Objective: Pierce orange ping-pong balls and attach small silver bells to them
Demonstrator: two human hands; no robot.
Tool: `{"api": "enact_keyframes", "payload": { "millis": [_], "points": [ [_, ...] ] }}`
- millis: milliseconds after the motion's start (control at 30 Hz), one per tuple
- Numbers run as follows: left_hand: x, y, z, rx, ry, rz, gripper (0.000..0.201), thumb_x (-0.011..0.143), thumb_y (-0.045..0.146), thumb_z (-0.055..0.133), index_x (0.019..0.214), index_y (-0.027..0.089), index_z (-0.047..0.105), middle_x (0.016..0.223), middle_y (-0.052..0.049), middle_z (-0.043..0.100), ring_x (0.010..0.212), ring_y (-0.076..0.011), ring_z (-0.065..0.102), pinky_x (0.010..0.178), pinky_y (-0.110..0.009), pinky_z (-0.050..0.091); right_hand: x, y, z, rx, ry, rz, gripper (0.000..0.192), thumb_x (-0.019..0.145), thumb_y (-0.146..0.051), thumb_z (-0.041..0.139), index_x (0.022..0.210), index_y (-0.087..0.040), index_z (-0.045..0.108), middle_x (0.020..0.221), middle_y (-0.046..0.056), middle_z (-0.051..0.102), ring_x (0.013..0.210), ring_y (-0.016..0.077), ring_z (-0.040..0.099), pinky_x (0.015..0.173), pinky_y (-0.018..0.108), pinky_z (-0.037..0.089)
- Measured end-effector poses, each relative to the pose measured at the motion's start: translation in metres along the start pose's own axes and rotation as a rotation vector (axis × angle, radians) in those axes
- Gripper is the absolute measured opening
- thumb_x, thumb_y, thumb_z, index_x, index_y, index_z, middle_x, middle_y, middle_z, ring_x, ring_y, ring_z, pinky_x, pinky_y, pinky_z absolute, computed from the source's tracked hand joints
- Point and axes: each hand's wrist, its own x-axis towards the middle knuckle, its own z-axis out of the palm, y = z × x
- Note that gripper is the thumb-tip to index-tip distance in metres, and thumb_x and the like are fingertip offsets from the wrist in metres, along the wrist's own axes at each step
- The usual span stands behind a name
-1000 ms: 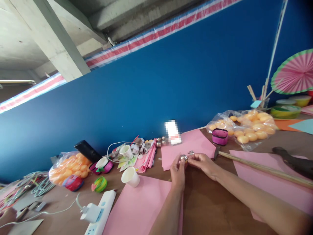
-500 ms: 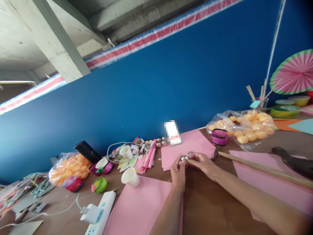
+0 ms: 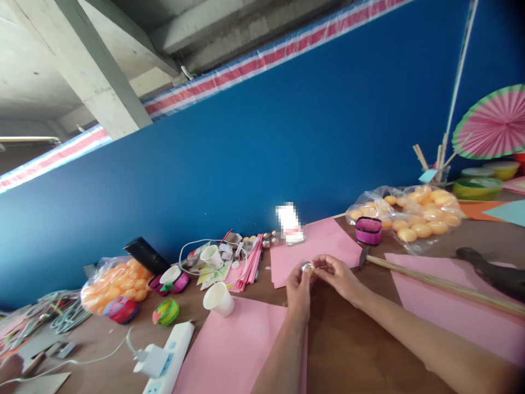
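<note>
A small shiny silver ball (image 3: 307,266) is pinched between the thumb and fingers of my left hand (image 3: 299,293), above the near edge of a pink paper sheet (image 3: 328,241). My right hand (image 3: 340,279) comes in from the other side, its thumb and fingertips closed against the ball's right side. The fingers cover part of the ball, so its far side is hidden. More silver balls (image 3: 266,241) lie at the back beside a phone (image 3: 290,224) whose screen is blurred out.
A hammer (image 3: 426,276) lies across pink paper at right, near a magenta box (image 3: 368,230) and a bag of orange balls (image 3: 426,216). Left are a paper cup (image 3: 219,300), a power strip (image 3: 176,345) and another bag (image 3: 117,282). Another person's hand (image 3: 10,368) shows at lower left.
My right hand's fingers have shifted slightly left and up around the ball. A small silver piece seen behind the fingers before is now covered. The ball has moved a little left.
</note>
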Motion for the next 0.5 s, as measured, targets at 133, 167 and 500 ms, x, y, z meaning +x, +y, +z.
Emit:
{"api": "enact_keyframes", "payload": {
  "millis": [133,167,500],
  "points": [
    [0.000,0.000,0.000,0.042,-0.049,0.038,0.043,0.072,0.033,0.058,0.111,0.015,0.056,0.101,-0.011,0.064,0.095,-0.0222,0.058,0.088,-0.038,0.042,-0.003,-0.007,0.002,-0.199,-0.033,-0.104,0.032,0.074,-0.033,0.057,0.103,-0.020,0.052,0.095,0.005,0.059,0.080,0.0165,0.058,0.071,0.030,0.050],
    [0.000,0.001,0.000,0.042,-0.055,0.039,0.042,0.072,0.033,0.058,0.110,0.015,0.056,0.101,-0.011,0.064,0.094,-0.0218,0.058,0.088,-0.038,0.042,-0.004,-0.009,0.002,-0.239,-0.029,-0.130,0.032,0.075,-0.032,0.057,0.104,-0.020,0.052,0.096,0.005,0.058,0.081,0.0164,0.058,0.070,0.029,0.049],
    [-0.001,0.007,0.001,-0.100,-0.082,0.004,0.037,0.071,0.036,0.058,0.097,0.010,0.062,0.089,-0.012,0.066,0.086,-0.0221,0.061,0.082,-0.038,0.044,-0.009,-0.017,0.005,-0.377,-0.021,-0.199,0.034,0.074,-0.025,0.056,0.107,-0.021,0.051,0.100,0.005,0.057,0.085,0.0170,0.056,0.072,0.029,0.048]
  ]
}}
